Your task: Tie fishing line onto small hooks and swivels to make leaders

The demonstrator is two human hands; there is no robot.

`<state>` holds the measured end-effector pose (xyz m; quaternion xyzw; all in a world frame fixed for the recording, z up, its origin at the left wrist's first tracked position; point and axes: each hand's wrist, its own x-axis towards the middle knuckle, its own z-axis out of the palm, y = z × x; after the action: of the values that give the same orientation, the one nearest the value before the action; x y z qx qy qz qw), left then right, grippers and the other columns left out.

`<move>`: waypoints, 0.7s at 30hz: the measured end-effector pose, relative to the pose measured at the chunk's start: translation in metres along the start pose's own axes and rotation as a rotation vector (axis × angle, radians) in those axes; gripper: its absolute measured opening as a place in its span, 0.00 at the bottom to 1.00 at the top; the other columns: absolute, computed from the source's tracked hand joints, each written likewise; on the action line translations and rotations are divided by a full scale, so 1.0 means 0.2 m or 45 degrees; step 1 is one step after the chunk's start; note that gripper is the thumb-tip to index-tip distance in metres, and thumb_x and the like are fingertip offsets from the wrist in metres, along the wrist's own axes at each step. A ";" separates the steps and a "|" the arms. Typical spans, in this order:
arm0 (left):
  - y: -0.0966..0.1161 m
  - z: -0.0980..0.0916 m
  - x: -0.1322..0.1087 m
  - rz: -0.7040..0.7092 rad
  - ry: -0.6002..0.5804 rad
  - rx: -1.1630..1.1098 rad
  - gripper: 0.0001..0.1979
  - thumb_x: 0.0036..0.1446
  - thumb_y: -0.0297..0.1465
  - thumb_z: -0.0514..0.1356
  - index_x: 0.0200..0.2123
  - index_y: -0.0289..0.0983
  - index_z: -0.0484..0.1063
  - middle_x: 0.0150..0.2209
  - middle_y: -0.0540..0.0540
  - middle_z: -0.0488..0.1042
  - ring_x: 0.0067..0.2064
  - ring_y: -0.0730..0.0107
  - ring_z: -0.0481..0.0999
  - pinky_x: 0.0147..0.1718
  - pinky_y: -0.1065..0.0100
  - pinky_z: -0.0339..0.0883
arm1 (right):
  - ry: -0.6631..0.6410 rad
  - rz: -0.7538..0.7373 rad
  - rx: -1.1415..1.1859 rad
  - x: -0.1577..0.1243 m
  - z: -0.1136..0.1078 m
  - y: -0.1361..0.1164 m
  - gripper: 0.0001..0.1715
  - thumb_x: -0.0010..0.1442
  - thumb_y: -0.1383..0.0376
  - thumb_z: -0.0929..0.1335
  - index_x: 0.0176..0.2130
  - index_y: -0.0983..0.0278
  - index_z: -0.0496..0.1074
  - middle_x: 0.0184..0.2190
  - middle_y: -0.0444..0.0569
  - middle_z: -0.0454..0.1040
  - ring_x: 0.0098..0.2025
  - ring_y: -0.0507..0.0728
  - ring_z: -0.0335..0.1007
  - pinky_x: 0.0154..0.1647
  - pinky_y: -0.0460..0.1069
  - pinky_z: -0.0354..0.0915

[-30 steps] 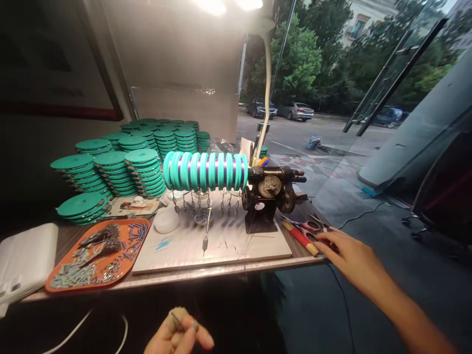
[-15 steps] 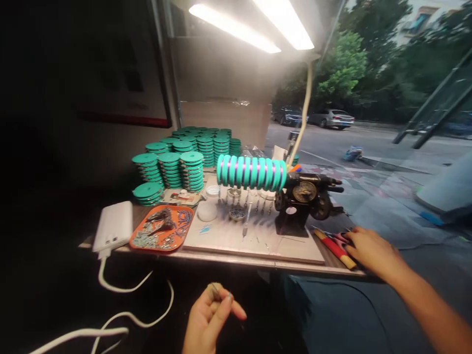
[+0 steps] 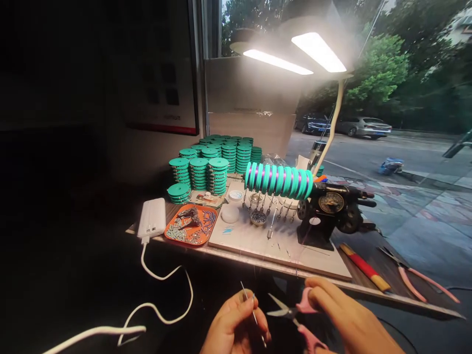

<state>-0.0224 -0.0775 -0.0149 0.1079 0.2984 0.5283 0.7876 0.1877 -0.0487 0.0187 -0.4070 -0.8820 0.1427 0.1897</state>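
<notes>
Low in the centre, my left hand (image 3: pixel 239 322) pinches a thin metal needle-like rod (image 3: pixel 258 327), with a tiny blue bit at the fingertips. Just right of it, my right hand (image 3: pixel 342 314) has its fingers through the handles of pink scissors (image 3: pixel 295 310); the blades are spread and point toward my left hand. Beyond the hands, a black cranked machine (image 3: pixel 330 211) on a pale board (image 3: pixel 236 241) carries a row of turquoise spools (image 3: pixel 278 180), with small metal swivels hanging beneath them.
An orange tray (image 3: pixel 212 237) of small metal parts and a white power bank (image 3: pixel 152 217) are at left, before stacked turquoise spools (image 3: pixel 218 172). At right lie a red-and-yellow tool (image 3: pixel 365 268) and pink-handled pliers (image 3: pixel 405 275). A lamp (image 3: pixel 320 51) hangs above.
My right hand has come from the table's right side to beside my left hand, bringing the pink scissors. My left hand now shows the rod more clearly. The view has shifted, moving the table rightward.
</notes>
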 end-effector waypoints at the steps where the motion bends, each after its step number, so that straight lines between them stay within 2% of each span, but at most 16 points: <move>1: 0.00 0.00 0.00 -0.020 -0.019 -0.006 0.12 0.42 0.32 0.68 0.24 0.34 0.67 0.15 0.50 0.72 0.19 0.73 0.71 0.24 0.71 0.61 | -0.009 -0.015 -0.037 0.04 0.01 -0.03 0.13 0.44 0.61 0.69 0.33 0.58 0.66 0.34 0.48 0.71 0.34 0.58 0.69 0.33 0.47 0.66; 7: 0.00 -0.02 0.01 0.001 -0.075 -0.009 0.12 0.43 0.33 0.68 0.23 0.34 0.67 0.15 0.51 0.72 0.18 0.74 0.71 0.23 0.71 0.60 | -0.077 -0.081 -0.113 0.11 -0.01 -0.02 0.08 0.47 0.66 0.66 0.32 0.61 0.65 0.31 0.47 0.68 0.31 0.56 0.65 0.29 0.46 0.62; 12: 0.00 -0.02 0.01 0.008 -0.063 -0.008 0.12 0.42 0.33 0.68 0.23 0.34 0.68 0.14 0.50 0.72 0.18 0.73 0.71 0.21 0.72 0.60 | -0.254 -0.044 -0.130 0.13 0.03 -0.02 0.06 0.48 0.69 0.66 0.27 0.62 0.61 0.28 0.46 0.67 0.29 0.54 0.61 0.28 0.46 0.57; 16: 0.00 0.00 0.00 0.039 -0.014 -0.009 0.12 0.42 0.31 0.68 0.22 0.34 0.68 0.14 0.50 0.73 0.17 0.75 0.70 0.22 0.72 0.60 | -0.409 0.014 0.013 0.15 0.04 0.00 0.10 0.49 0.67 0.67 0.25 0.62 0.58 0.26 0.44 0.66 0.28 0.53 0.59 0.28 0.45 0.56; 21: 0.00 0.02 -0.02 0.056 0.030 -0.006 0.11 0.43 0.31 0.68 0.23 0.34 0.68 0.15 0.49 0.73 0.18 0.75 0.69 0.22 0.72 0.61 | -0.427 0.029 0.196 0.16 0.04 0.01 0.12 0.53 0.63 0.65 0.24 0.62 0.57 0.24 0.43 0.64 0.27 0.52 0.58 0.27 0.44 0.55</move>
<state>-0.0211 -0.0800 -0.0108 0.1064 0.3039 0.5472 0.7726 0.1658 -0.0241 0.0180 -0.3719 -0.8830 0.2779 0.0688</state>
